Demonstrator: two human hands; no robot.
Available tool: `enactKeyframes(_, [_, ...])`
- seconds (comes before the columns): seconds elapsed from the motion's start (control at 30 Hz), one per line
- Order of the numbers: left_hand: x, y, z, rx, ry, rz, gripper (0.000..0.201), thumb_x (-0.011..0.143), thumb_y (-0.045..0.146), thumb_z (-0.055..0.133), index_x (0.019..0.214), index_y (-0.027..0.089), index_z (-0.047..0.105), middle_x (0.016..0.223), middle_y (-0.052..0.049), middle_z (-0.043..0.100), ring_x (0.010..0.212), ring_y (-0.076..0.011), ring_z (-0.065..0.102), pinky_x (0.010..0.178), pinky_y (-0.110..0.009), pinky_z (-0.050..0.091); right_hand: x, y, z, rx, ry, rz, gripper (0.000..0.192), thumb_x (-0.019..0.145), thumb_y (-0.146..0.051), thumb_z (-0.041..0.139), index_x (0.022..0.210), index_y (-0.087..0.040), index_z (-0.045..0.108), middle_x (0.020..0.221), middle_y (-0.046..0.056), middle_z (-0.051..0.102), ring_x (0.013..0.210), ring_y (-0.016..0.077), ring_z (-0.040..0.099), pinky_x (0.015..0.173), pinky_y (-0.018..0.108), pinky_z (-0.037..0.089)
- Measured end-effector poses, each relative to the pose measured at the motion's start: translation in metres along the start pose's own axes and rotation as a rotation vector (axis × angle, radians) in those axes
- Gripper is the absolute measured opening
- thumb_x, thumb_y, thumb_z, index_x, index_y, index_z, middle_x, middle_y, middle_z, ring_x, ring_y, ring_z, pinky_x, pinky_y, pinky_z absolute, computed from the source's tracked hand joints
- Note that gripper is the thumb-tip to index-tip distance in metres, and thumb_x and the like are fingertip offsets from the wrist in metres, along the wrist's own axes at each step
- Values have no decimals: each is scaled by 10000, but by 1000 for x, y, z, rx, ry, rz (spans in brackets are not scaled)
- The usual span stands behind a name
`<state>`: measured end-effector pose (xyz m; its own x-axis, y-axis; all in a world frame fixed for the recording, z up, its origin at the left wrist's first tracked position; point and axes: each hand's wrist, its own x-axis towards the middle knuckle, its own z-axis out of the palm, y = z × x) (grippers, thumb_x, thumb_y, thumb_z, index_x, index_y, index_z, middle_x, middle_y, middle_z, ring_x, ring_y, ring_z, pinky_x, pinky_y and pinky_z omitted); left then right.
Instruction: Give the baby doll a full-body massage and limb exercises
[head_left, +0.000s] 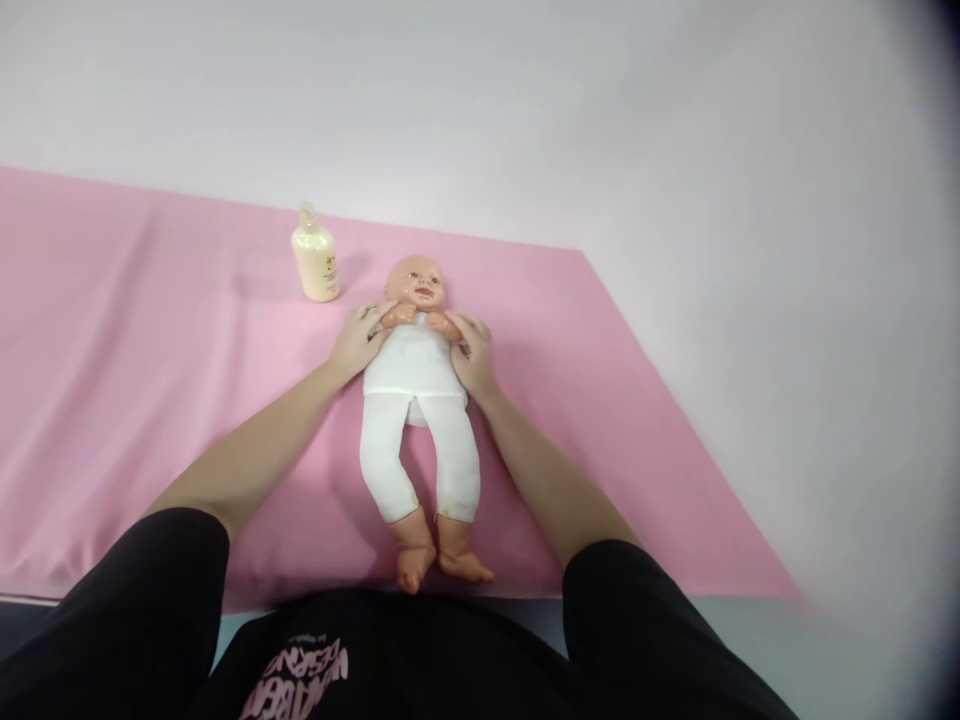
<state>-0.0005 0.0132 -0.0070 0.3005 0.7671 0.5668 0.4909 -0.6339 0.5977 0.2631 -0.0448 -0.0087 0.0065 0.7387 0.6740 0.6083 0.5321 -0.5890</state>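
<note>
A baby doll point(415, 362) with a white cloth body and bare plastic head, hands and feet lies on its back, its feet toward me. My left hand point(358, 342) is closed around the doll's arm on the left side of the view. On the other side, my right hand point(475, 358) grips the doll's other arm. Both of the doll's hands rest on its upper chest, just under the chin. Some of my fingertips are hidden behind the doll's arms.
A pale yellow pump bottle point(316, 262) stands left of the doll's head. Pink cloth point(187, 330) covers the table, wrinkled on the left. A white wall point(480, 120) rises behind, and the table's edge slants down on the right.
</note>
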Motion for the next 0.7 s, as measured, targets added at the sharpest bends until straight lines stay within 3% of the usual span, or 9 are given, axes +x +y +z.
enactKeyframes(0.17, [1, 4, -2, -1, -46, 37, 532, 955, 425, 638, 1453, 238, 629, 1300, -132, 651, 1257, -346, 586, 1184, -550, 417, 1, -3, 0, -31, -78, -9, 583, 783, -118, 498, 1306, -275, 702, 1240, 66, 681, 1217, 271, 582, 1191, 502, 431])
enactKeyframes(0.27, [1, 6, -2, -89, 10, 34, 568, 974, 515, 627, 1473, 247, 592, 1347, -129, 659, 1316, -343, 578, 1223, -551, 384, 0, 1, 0, 31, -16, 18, 557, 814, -162, 539, 1349, -276, 648, 1297, 71, 667, 1271, 278, 569, 1212, 513, 419])
enactKeyframes(0.37, [1, -1, -1, -244, 205, -21, 679, 967, 625, 617, 1523, 254, 497, 1527, -128, 563, 1473, -321, 487, 1287, -491, 327, 1, 11, 0, 169, 145, 107, 566, 865, -248, 590, 1428, -248, 531, 1409, 104, 613, 1329, 277, 566, 1204, 533, 439])
enactKeyframes(0.47, [4, -20, 1, -365, 423, -170, 721, 993, 680, 537, 1579, 299, 359, 1627, -106, 463, 1538, -264, 430, 1294, -425, 340, 7, 32, -2, 299, 323, 201, 579, 910, -297, 545, 1469, -211, 425, 1537, 144, 507, 1426, 282, 518, 1234, 585, 396])
enactKeyframes(0.53, [8, -38, 2, -446, 540, -304, 641, 1040, 663, 438, 1572, 329, 308, 1602, -92, 489, 1479, -229, 507, 1256, -420, 411, 12, 51, -4, 349, 453, 278, 558, 920, -290, 480, 1464, -202, 396, 1597, 150, 434, 1488, 273, 468, 1262, 609, 350])
enactKeyframes(0.63, [12, -60, 4, -587, 701, -516, 510, 1084, 598, 328, 1502, 307, 346, 1554, -104, 519, 1456, -235, 532, 1248, -465, 434, 16, 76, -7, 426, 664, 532, 524, 902, -266, 408, 1419, -179, 429, 1588, 167, 425, 1490, 265, 482, 1267, 615, 353])
enactKeyframes(0.7, [13, -68, 5, -640, 748, -529, 475, 1091, 576, 292, 1470, 299, 368, 1555, -108, 502, 1494, -244, 491, 1272, -482, 401, 17, 84, -7, 481, 731, 626, 521, 903, -276, 390, 1411, -183, 453, 1575, 168, 434, 1497, 262, 483, 1266, 611, 365])
